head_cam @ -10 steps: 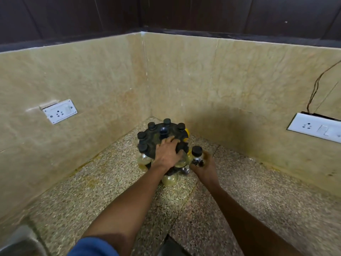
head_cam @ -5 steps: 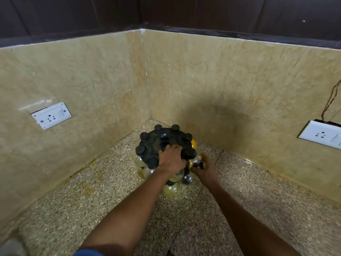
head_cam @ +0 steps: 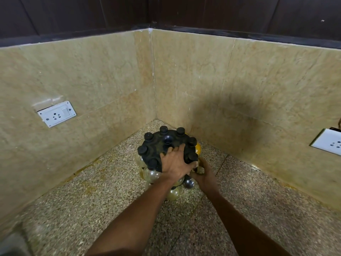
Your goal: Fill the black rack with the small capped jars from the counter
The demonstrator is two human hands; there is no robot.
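Note:
The round black rack (head_cam: 158, 146) stands in the counter's corner, with several black-capped clear jars hanging around its rim and in a lower tier. My left hand (head_cam: 176, 163) lies flat on the rack's near right top, fingers spread over it. My right hand (head_cam: 203, 172) is tucked under the rack's right edge, wrapped around a small capped jar (head_cam: 200, 169) whose black cap (head_cam: 191, 157) sits at the rim. A yellow-filled jar (head_cam: 198, 150) shows at the right side. Round jar bottoms (head_cam: 173, 194) hang below my left wrist.
Speckled stone counter (head_cam: 92, 209) runs between two beige tiled walls meeting behind the rack. A white socket plate (head_cam: 56, 114) is on the left wall, another socket plate (head_cam: 327, 142) on the right wall. A grey object (head_cam: 13, 244) sits at the bottom left corner.
My right hand brought the jar from beside the rack in under its right rim. My left hand stayed on the rack top. The camera view shifted slightly.

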